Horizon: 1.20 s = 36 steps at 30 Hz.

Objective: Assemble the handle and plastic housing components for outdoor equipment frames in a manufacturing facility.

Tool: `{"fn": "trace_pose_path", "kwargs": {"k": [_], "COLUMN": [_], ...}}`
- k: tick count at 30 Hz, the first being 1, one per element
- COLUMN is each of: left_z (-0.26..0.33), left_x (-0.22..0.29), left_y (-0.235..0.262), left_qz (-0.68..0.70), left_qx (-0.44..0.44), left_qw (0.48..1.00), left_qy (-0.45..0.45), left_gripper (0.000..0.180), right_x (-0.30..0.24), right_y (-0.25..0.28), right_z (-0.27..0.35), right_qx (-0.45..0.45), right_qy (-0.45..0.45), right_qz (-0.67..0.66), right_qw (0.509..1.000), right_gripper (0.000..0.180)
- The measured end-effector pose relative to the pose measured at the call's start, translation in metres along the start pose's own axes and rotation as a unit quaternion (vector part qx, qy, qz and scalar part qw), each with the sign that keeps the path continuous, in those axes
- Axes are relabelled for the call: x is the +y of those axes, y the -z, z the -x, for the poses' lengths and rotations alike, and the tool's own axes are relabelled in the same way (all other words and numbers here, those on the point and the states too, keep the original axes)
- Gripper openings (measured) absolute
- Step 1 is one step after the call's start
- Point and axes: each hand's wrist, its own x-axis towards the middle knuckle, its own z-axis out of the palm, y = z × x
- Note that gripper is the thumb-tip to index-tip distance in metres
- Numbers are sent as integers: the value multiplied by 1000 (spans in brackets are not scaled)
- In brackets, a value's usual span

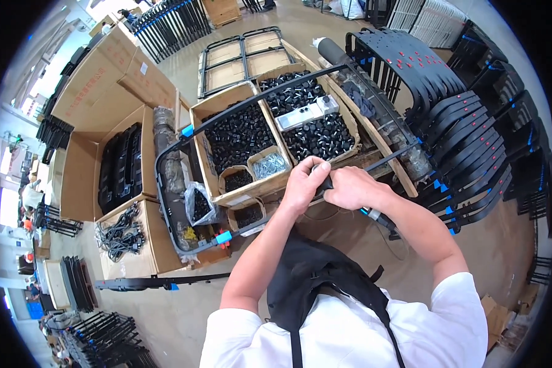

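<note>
My left hand [305, 185] is closed, thumb and fingers together, at the near bar of a black tubular metal frame [260, 98]. Against it my right hand [351, 187] is curled shut around a dark piece mostly hidden by the fingers. Below the right wrist shows a black cylindrical tool [380, 219] with a blue band; whether the hand grips it is hidden. The frame lies across a divided carton [196, 126] of small black parts, with blue tape [224, 237] at its corners. A white and grey box [306, 113] rests on the black knobs [325, 136].
Small tubs hold silver screws [268, 165] and dark fasteners [238, 180]. At left stand a large open carton [80, 156] and a heap of black cables [121, 233]. Stacked curved black frames [466, 138] crowd the right. A black bar [159, 282] juts out at lower left.
</note>
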Motion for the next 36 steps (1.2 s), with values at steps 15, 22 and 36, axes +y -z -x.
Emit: {"fn": "trace_pose_path", "kwargs": {"k": [15, 22, 36], "left_z": [25, 22, 246], "left_x": [-24, -21, -118], "left_y": [-1, -10, 267], "left_qz": [-66, -51, 123], "left_qx": [67, 55, 632], "left_qw": [994, 995, 764], "left_qy": [-64, -71, 50], "left_gripper": [30, 29, 83], "right_x": [-21, 6, -18], "right_y": [-11, -30, 8], "right_z": [16, -16, 9], "right_qx": [-52, -6, 2], "right_qy": [-38, 30, 76], "right_qz": [8, -19, -51], "right_qw": [998, 999, 996], "right_gripper": [33, 37, 31]}}
